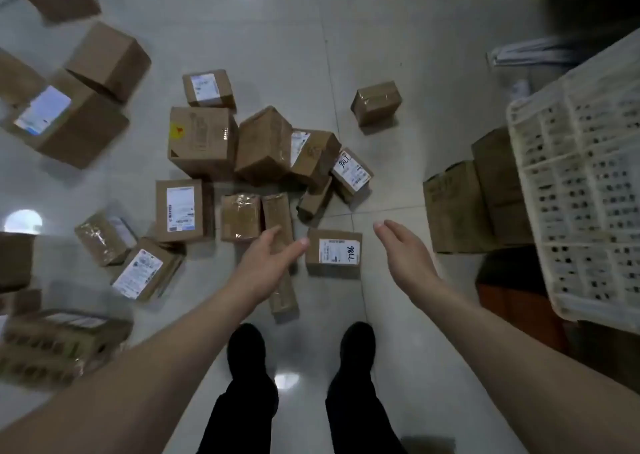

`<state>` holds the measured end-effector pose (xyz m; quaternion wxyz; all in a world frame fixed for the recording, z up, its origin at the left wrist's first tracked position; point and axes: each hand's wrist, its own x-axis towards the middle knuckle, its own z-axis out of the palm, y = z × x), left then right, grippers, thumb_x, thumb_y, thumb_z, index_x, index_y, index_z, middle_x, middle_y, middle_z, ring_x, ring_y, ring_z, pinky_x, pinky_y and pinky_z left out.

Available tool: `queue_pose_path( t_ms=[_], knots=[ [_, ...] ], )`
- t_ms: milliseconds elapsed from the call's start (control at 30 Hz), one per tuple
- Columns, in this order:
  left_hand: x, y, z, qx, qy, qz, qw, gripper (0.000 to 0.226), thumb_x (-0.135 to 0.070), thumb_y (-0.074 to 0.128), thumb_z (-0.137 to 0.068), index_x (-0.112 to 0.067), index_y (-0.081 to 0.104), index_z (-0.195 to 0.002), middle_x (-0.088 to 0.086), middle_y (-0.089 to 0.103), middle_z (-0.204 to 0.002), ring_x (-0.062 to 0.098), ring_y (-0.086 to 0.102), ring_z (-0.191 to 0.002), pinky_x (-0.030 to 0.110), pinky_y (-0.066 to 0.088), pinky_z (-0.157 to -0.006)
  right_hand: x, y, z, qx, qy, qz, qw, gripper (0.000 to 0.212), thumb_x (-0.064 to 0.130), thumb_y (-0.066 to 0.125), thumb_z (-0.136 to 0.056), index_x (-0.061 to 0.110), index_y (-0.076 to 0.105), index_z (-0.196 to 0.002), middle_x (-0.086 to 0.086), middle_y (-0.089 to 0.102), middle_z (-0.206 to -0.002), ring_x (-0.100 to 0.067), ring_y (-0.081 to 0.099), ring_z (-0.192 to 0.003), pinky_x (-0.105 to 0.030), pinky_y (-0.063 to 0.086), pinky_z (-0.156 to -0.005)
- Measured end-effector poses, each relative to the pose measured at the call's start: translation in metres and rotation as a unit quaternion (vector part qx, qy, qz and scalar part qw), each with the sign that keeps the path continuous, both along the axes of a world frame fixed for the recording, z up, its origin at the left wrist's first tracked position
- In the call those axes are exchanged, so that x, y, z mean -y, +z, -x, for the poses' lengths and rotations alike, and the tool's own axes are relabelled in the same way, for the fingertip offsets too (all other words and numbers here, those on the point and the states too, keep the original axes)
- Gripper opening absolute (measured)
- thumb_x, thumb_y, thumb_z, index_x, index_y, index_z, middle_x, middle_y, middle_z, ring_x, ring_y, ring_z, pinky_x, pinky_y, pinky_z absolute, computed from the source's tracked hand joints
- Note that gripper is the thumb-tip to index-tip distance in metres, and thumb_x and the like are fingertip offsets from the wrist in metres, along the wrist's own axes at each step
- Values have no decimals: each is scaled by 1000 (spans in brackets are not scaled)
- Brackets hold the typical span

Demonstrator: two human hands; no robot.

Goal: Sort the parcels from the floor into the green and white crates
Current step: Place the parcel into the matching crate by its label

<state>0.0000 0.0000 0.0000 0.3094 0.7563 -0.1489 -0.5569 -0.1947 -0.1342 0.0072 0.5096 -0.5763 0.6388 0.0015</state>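
- While the person is standing over the scattered parcels (263,145), both bare arms are reaching forward and down.
- The left hand (268,259) is hanging open with its fingers straight and loosely spread, gripping nothing. It is hovering over a long narrow parcel (277,211) lying on the floor (294,45).
- The right hand (405,256) is likewise holding nothing, its fingers extended and relaxed.
- Between the two hands a small labelled parcel (333,256) is lying flat on the tiles with its label facing up. Neither hand is gripping it.
- More parcels are lying clustered ahead of the hands and spread out to the left, several leaning against one another.
- The white crate (588,183) is showing at the right edge, with brown cartons (460,208) sitting just beside it.
- Two black shoes (246,349) are standing on the floor below the hands.
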Motion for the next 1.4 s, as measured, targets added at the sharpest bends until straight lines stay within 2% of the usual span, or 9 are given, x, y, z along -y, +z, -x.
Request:
queue_pose_path(
  t_ms=[200,433,633,767,833,1000,1100,1200,1400],
  knots=[
    [23,-99,30,-15,-16,-24,999,76,-58,58,-92,-23,35,-155,4,41,-155,23,43,-138,40,36,-112,-3,-108,33,-43,-24,-32,998,64,55,45,-105,20,42,-157,1,44,-161,-19,39,-148,-35,29,-119],
    [46,-211,54,-11,-20,-58,998,92,-77,60,-71,-27,47,-147,-9,50,-144,13,49,-131,34,38,-109,6,-225,50,-55,-48,-81,994,70,60,44,-103,21,34,-161,1,36,-165,-20,33,-152,-37,26,-121],
    [69,-291,63,-3,-1,-85,996,58,-42,58,-98,-18,42,-149,-7,49,-126,11,47,-115,19,29,-92,23,-311,53,-58,-66,-105,991,77,63,43,-102,19,28,-163,1,30,-168,-21,28,-155,-39,22,-125],
    [73,-327,63,-22,29,-105,994,68,-48,57,-96,-19,35,-153,-2,50,-141,15,47,-121,24,31,-98,26,-347,46,-60,-77,-129,987,92,81,39,-85,18,47,-152,-2,50,-156,-23,46,-142,-44,34,-118],
    [74,-338,65,-39,45,-121,991,73,-53,57,-95,-21,31,-155,-5,47,-144,18,46,-129,32,33,-108,24,-359,43,-54,-78,-144,985,73,76,38,-89,23,64,-131,0,69,-130,-20,62,-117,-38,45,-97],
    [80,-329,69,-52,64,-112,990,32,-52,54,-95,-31,53,-119,-7,60,-118,12,56,-98,38,42,-94,15,-354,36,-28,-118,-133,984,65,75,34,-89,27,74,-107,6,79,-99,-19,72,-99,-38,51,-93],
    [83,-293,68,-42,82,-94,991,50,-61,55,-86,-28,56,-124,-1,61,-127,18,58,-106,40,43,-93,12,-317,36,-31,-143,-98,984,56,63,32,-104,24,73,-102,7,76,-95,-15,69,-95,-35,50,-88],
    [84,-242,62,-33,88,-76,993,71,-74,50,-64,-32,56,-121,-4,61,-118,20,60,-106,44,45,-95,8,-267,31,-28,-176,-70,982,73,81,28,-89,23,68,-109,8,75,-98,-16,68,-97,-38,51,-93],
    [85,-112,40,-19,94,-20,995,67,-77,43,-62,-34,54,-112,3,64,-114,27,62,-104,49,51,-91,8,-135,15,36,-244,-14,969,47,63,34,-104,20,51,-113,4,70,-100,-15,67,-94,-36,52,-84]
  ],
)
